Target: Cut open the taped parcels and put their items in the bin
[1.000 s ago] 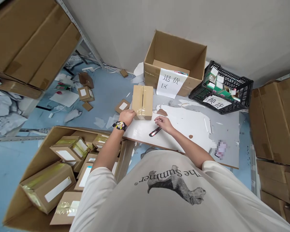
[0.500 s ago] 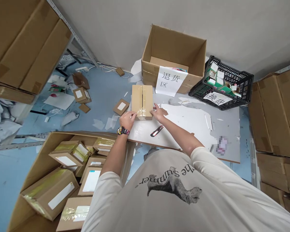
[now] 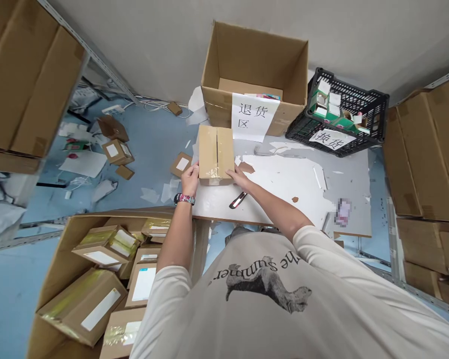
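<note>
A small brown carton (image 3: 216, 152) with a dark seam down its top and shiny tape at its near end is at the left part of the white table (image 3: 284, 182). Its left side is gripped by my left hand (image 3: 190, 180), which wears a watch at the wrist. My right hand (image 3: 239, 178) holds the near right corner, thumb toward the top. Just below that hand, a red and black box cutter (image 3: 238, 200) lies on the table.
Behind the carton stands a large open box (image 3: 219, 107) with a paper sign. Right of it is a black crate (image 3: 374, 117) holding green and white boxes. A big box (image 3: 56, 279) of taped parcels is at lower left. Stacked cartons (image 3: 422, 159) stand at right.
My left hand has moved from the carton's near left corner up to its left side. My right hand still touches the near right corner. The whole view has shifted slightly.
</note>
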Available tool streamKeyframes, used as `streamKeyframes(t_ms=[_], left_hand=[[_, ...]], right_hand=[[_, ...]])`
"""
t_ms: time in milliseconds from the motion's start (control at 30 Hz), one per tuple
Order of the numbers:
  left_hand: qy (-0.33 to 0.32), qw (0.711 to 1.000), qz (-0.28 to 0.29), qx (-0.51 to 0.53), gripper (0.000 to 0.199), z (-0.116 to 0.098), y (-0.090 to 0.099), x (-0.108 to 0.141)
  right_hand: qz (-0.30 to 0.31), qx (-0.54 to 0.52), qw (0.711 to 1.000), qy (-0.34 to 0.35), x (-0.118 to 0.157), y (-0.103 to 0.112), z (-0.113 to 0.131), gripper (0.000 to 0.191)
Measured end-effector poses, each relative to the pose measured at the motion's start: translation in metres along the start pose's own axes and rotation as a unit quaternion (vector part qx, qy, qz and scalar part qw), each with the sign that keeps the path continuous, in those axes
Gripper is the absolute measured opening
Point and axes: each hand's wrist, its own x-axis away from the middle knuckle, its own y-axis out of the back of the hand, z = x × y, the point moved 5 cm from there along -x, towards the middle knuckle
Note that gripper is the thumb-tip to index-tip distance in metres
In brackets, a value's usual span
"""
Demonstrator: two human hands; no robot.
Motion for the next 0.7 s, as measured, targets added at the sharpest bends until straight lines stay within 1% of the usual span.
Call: streamKeyframes(t_ms=[67, 100, 167, 233, 333, 433, 500, 533, 600, 700], left_hand=[[-0.017, 0.999, 0.011, -0.033, 0.044, -0.019, -0.004, 0.006], [-0.027, 0.998, 0.024, -0.049, 0.045, -0.029, -0.009, 0.01], [-0.044, 0.995, 0.062, -0.059, 0.052, -0.05, -0.026, 0.02], [-0.058, 0.992, 0.103, -0.039, 0.06, -0.066, -0.05, 0.034], [-0.07, 0.983, 0.17, -0.004, 0.067, -0.08, -0.101, 0.061], [-0.063, 0.966, 0.249, 0.015, 0.072, -0.082, -0.162, 0.09], [-0.049, 0.951, 0.304, 0.029, 0.074, -0.077, -0.203, 0.106], [-0.04, 0.942, 0.331, 0.034, 0.073, -0.073, -0.222, 0.112], [-0.021, 0.923, 0.382, 0.032, 0.069, -0.064, -0.257, 0.12], [-0.001, 0.902, 0.432, -0.003, 0.064, -0.051, -0.299, 0.122]], right_hand=[[0.001, -0.012, 1.0, 0.008, 0.012, 0.008, 0.001, 0.099], [-0.004, -0.018, 1.0, 0.017, 0.02, 0.014, 0.002, 0.098], [-0.023, -0.026, 0.998, 0.046, 0.037, 0.032, 0.003, 0.098], [-0.045, -0.029, 0.995, 0.088, 0.06, 0.055, 0.002, 0.099], [-0.081, -0.037, 0.986, 0.139, 0.103, 0.101, -0.008, 0.105], [-0.133, -0.051, 0.979, 0.146, 0.151, 0.15, -0.032, 0.116], [-0.163, -0.064, 0.975, 0.135, 0.18, 0.174, -0.056, 0.124], [-0.174, -0.076, 0.973, 0.131, 0.191, 0.182, -0.069, 0.129], [-0.185, -0.112, 0.969, 0.119, 0.206, 0.192, -0.096, 0.135], [-0.162, -0.169, 0.969, 0.074, 0.209, 0.196, -0.138, 0.133]])
